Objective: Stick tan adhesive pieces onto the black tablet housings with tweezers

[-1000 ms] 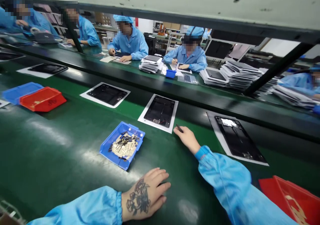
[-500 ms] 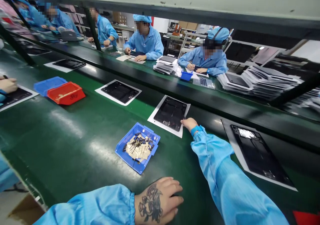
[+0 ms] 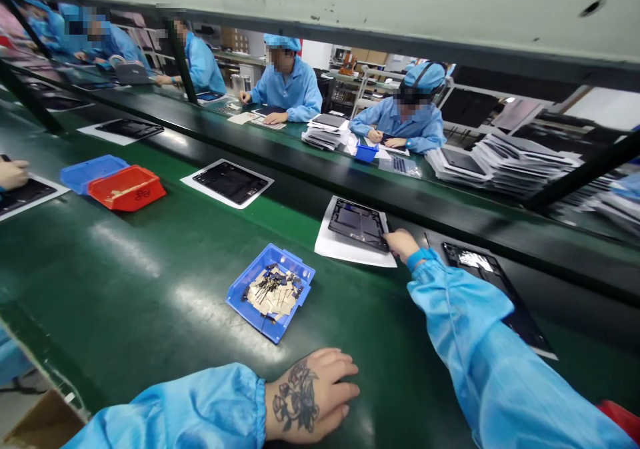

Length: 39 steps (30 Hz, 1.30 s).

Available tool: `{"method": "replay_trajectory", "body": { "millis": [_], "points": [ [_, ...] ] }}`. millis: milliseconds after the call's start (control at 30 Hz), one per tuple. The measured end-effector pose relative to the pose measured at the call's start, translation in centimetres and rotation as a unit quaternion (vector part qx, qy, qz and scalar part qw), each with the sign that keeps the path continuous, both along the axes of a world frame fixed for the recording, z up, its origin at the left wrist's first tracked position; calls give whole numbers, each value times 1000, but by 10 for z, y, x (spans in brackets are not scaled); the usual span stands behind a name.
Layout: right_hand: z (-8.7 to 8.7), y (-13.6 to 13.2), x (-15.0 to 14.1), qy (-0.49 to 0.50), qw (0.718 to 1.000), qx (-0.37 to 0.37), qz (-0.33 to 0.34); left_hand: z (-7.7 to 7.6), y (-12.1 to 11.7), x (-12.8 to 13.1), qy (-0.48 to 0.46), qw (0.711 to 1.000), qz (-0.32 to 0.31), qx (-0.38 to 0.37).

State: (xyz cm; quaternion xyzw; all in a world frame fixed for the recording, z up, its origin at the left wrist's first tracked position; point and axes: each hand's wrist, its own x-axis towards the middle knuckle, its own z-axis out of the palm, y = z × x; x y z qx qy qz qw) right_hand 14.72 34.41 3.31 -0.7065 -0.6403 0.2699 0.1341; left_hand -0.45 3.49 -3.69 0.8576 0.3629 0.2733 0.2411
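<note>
Black panel (image 3: 356, 221) in right hand (image 3: 402, 244) — left hand (image 3: 314, 396) (tattooed) on bench (image 3: 165, 336)

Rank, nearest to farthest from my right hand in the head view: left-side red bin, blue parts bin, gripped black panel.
1. Black panel, edge gripped by right hand
2. Blue parts bin, to its left
3. Red bin, far left

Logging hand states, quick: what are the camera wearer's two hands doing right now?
Left hand: open, palm down on the green bench, nothing visible in it.
Right hand: closed on the edge of a black panel.
</note>
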Motion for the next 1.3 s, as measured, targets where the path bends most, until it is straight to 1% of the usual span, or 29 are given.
{"method": "replay_trajectory", "body": {
  "millis": [100, 200, 333, 400, 433, 467, 500, 533, 567, 600, 633, 667, 700, 767, 867, 1000, 1100, 1133, 1200, 1267, 1300],
  "points": [
    [14, -28, 27, 99, 991, -75, -40, 3, 0, -1, -2, 1000, 0, -15],
    [24, -71, 50, 201, 970, -126, -60, 7, 0, 0, -13, 999, 8, -42],
    [31, -148, 83, 313, 929, -179, -80, 10, -3, 3, -43, 995, 36, -82],
    [28, -190, 104, 347, 912, -204, -87, 13, -4, 3, -102, 982, 69, -143],
    [25, -210, 116, 359, 902, -222, -88, 15, -4, 4, -156, 964, 93, -195],
    [19, -228, 129, 382, 888, -242, -78, 18, -3, 4, -225, 931, 122, -260],
    [13, -244, 143, 378, 886, -255, -79, 20, -3, 5, -301, 881, 151, -332],
    [5, -257, 157, 363, 890, -266, -71, 23, -2, 6, -373, 818, 175, -401],
    [-3, -268, 172, 344, 901, -258, -58, 26, -2, 9, -432, 753, 188, -460],
    [-10, -276, 185, 316, 918, -236, -34, 28, -3, 13, -473, 695, 191, -507],
    [-18, -282, 197, 279, 940, -198, -7, 29, -5, 18, -496, 650, 188, -544],
    [-24, -286, 208, 234, 960, -154, 19, 30, -8, 23, -503, 621, 182, -572],
    [-29, -289, 217, 183, 976, -111, 42, 30, -12, 29, -498, 607, 175, -595],
    [-35, -292, 229, 81, 993, -50, 73, 30, -20, 41, -475, 596, 166, -625],
    [-37, -292, 236, -15, 994, -9, 110, 29, -29, 54, -452, 588, 149, -654],
    [-35, -281, 236, -83, 979, 45, 182, 26, -33, 63, -443, 576, 118, -677],
    [-31, -262, 231, -121, 957, 74, 254, 18, -39, 70, -432, 577, 99, -686],
    [-29, -255, 227, -125, 946, 84, 286, 13, -42, 73, -426, 579, 94, -689],
    [-27, -243, 217, -129, 922, 107, 350, 5, -49, 80, -404, 595, 77, -691],
    [-27, -234, 204, -133, 896, 131, 403, 1, -55, 87, -366, 623, 46, -690],
    [-27, -231, 197, -129, 884, 144, 425, 2, -57, 89, -340, 638, 28, -690]
  ]
}}
